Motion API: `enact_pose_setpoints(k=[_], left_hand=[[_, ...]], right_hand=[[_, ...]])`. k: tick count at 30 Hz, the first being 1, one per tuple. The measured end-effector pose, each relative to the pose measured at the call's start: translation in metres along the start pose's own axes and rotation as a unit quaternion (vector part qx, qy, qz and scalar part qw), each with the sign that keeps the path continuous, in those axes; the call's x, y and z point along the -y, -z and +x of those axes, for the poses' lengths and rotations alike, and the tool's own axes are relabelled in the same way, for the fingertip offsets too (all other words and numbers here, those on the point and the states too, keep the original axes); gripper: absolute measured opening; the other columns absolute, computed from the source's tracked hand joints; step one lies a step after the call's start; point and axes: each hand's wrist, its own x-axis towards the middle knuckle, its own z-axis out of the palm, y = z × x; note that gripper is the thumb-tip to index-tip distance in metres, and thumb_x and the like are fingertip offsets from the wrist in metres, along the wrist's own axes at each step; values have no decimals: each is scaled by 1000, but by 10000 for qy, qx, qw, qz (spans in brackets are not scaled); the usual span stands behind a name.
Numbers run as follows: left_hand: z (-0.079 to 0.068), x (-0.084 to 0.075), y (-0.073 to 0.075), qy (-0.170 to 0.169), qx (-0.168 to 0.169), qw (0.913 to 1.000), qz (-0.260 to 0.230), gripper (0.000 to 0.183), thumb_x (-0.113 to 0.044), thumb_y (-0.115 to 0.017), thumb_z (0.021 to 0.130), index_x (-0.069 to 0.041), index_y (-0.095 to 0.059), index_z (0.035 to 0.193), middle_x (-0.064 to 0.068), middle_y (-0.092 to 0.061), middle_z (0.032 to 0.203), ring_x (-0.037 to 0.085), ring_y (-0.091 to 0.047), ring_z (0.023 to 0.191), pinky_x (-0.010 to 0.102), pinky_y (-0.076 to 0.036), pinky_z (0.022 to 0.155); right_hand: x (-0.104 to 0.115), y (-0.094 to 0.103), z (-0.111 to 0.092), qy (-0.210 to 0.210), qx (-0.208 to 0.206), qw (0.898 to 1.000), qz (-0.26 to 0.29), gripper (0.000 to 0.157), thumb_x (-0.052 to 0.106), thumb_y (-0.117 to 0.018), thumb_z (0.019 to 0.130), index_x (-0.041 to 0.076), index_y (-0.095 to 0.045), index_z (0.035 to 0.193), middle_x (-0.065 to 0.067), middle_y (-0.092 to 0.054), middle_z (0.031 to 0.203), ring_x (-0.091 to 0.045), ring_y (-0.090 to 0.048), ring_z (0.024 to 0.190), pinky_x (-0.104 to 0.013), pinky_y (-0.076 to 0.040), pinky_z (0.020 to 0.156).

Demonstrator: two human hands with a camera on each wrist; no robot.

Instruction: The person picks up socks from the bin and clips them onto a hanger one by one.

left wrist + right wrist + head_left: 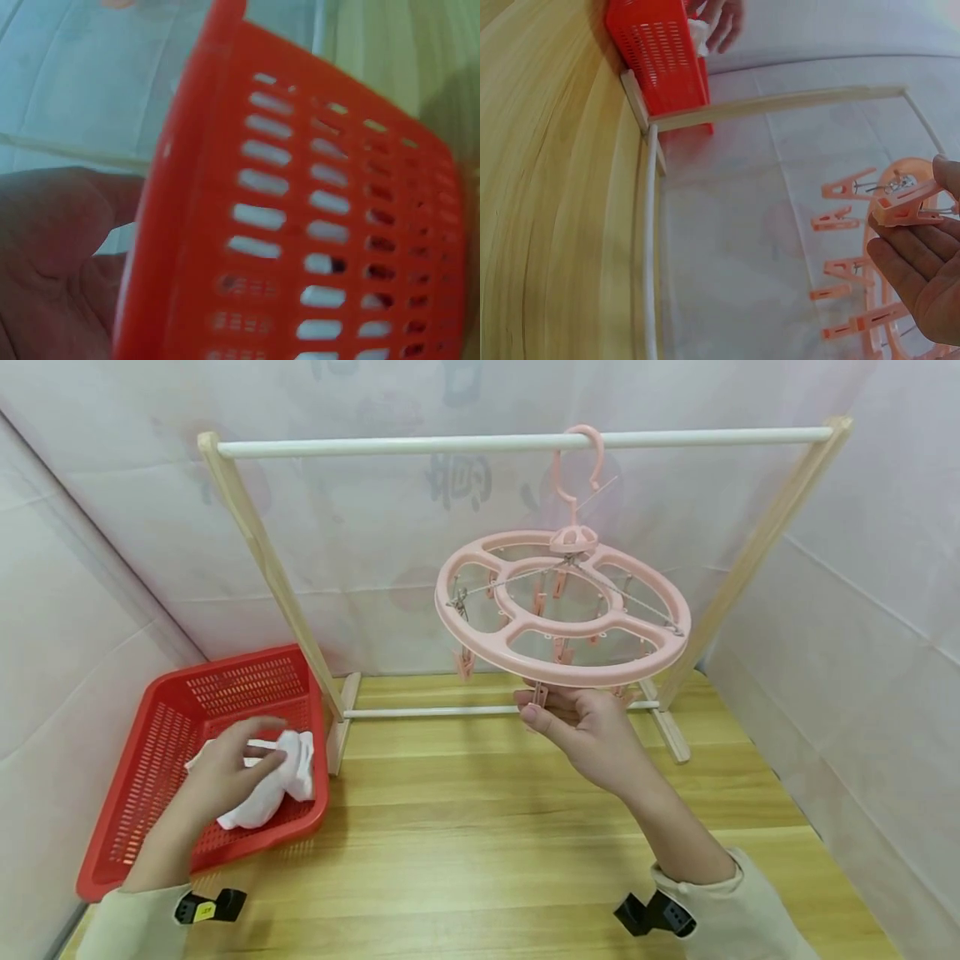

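A pink round clip hanger [568, 678] hangs by its hook from a white rod. Several pink clothespins dangle below its ring. My right hand [588, 731] is under the near edge, pinching one clothespin [907, 206] between thumb and fingers. Over the red basket [318, 793] at the left, my left hand [231, 768] is slightly blurred, its thumb and fingers parted beside white cloth [300, 768]. Whether the fingertips touch the cloth is unclear. In the left wrist view the basket wall [195, 247] hides part of this hand.
A wooden-legged drying rack with a white top rod [405, 446] and a lower rod [435, 712] stands on the wood-grain table [450, 860]. Its left leg [262, 543] rises beside the basket. Pale curtains [847, 610] enclose the back and sides.
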Motion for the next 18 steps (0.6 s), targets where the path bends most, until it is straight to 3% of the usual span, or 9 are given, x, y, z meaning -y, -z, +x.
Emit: enact_pose_setpoints(k=[5,10,13,18], left_hand=[[0,-3,-12,160,776,9968,-139,37,-30,-60,89,-6,-54,116,13,-59,113,30,-63,92,42,-53,73],[-1,0,-14,626,986,9908,686,41,-32,-63,87,-3,-55,115,19,-59,109,33,-60,91,51,-49,75],[-2,3,-13,1137,1261,9800,1040,47,-38,-64,83,-2,-54,112,19,-60,100,33,-57,87,50,-49,71],[-6,6,-14,1762,2074,9590,795,68,-55,-61,80,-1,-47,118,10,-61,88,22,-54,75,36,-46,62]], right_hand=[[-1,-1,1,-39,24,10000,-33,29,13,-58,90,1,-55,117,-9,-65,106,-18,-63,98,-27,-51,80],[0,-2,2,5,10,10000,-9,30,11,-58,90,-1,-55,117,-11,-65,105,-21,-63,98,-28,-51,80],[1,-2,1,36,-10,10000,-2,30,10,-58,90,1,-54,119,-12,-65,105,-20,-63,97,-28,-51,80],[-6,-1,2,88,22,9999,83,27,14,-58,90,-1,-57,112,-9,-66,104,-18,-64,96,-30,-52,79]])
